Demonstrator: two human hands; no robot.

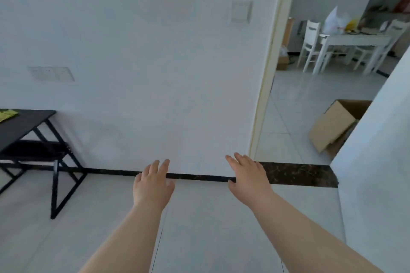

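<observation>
Both my arms reach forward over a pale tiled floor toward a white wall. My left hand (153, 184) is held out palm down with its fingers straight and holds nothing. My right hand (248, 176) is stretched out the same way, fingers spread a little, also holding nothing. Neither hand touches the wall or any object. The hands are about a forearm's width apart.
A black table (24, 122) with a black stool under it stands at the left. At the right a doorway (264, 95) with a dark threshold leads to a room with a cardboard box (335, 126), a white dining table (355, 39) and chairs.
</observation>
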